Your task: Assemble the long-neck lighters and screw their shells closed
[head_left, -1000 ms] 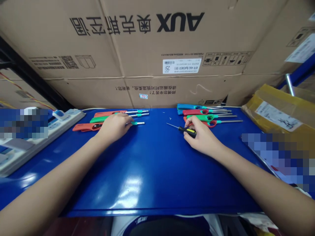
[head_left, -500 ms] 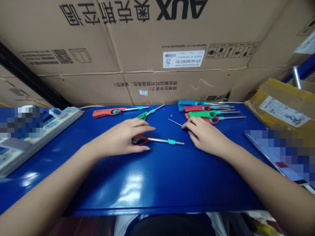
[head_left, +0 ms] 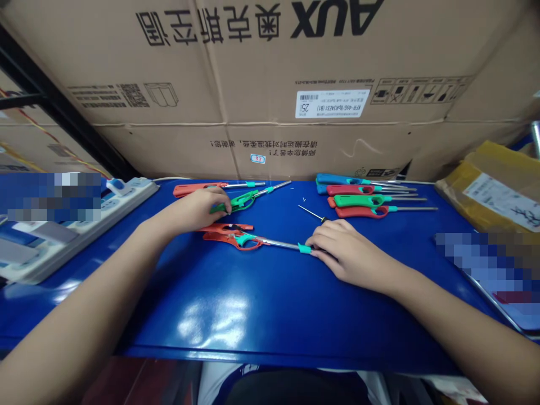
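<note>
My left hand (head_left: 192, 211) has its fingers closed on the handle end of a green gas lighter (head_left: 243, 201), whose metal tube points up and right. Just in front lies an orange-red gas lighter (head_left: 248, 242), its casing apparently in two pieces, with a turquoise piece on its tube. The fingertips of my right hand (head_left: 348, 252) pinch that tube's far end. A thin screwdriver (head_left: 311, 212) lies by my right knuckles, its handle partly hidden. Behind my left hand rests another orange-red lighter (head_left: 198, 189).
Several gas lighters (head_left: 358, 190) lie in a group at the back right. A large cardboard box (head_left: 261, 84) stands behind the blue table (head_left: 270, 304). On the left is a white power strip (head_left: 105, 222). At right are a yellow package (head_left: 476, 163) and a flat screen device (head_left: 485, 287).
My left hand has moved from the front orange-red lighter back to the green one. My right hand has come from the screwdriver to the tube end. The view has shifted slightly.
</note>
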The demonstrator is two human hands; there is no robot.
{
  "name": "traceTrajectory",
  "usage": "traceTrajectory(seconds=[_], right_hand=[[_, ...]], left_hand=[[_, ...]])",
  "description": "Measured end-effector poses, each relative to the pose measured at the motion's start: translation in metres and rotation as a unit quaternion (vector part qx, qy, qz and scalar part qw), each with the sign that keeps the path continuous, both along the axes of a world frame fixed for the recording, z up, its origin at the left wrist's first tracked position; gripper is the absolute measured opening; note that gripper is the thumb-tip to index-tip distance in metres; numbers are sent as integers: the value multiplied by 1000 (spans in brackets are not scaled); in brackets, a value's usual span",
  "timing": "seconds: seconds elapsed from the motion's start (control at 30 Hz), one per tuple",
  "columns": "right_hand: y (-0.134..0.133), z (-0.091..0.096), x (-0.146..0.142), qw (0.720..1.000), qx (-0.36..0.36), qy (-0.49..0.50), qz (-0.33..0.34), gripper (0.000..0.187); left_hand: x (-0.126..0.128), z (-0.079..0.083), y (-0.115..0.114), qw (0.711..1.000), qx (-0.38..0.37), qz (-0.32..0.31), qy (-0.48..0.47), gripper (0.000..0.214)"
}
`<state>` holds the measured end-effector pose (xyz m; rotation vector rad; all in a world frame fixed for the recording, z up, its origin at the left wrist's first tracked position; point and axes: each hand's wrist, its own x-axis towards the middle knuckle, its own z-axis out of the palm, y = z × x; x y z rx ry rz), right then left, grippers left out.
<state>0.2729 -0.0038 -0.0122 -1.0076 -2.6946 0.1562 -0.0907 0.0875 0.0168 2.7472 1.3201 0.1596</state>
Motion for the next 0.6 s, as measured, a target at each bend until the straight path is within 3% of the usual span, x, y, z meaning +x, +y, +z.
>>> traceTrajectory(seconds=[0.17,0.27,0.37,0.4,0.47,0.6], right_hand=[[0,14,18,998,-54,-35,-23,11],[-1,26,34,993,-76,-79,-42,10],[-5,30,39,993,-66,-80,-56,27],[-6,29,36,995,-51,-69,-56,33],[-8,23,23,998,-25,-42,-36,34],[-11,10,-1,999,-19,-38,18,21]], left_hand=[[-17,3,7,999,11,44,19,24],[-15,6,4,997,40,60,25,25],[2,13,-10,998,52,33,13,29],[9,15,-16,999,37,8,5,28],[22,19,-28,995,-72,-70,-9,29],[33,21,-44,987,-143,-68,17,38]])
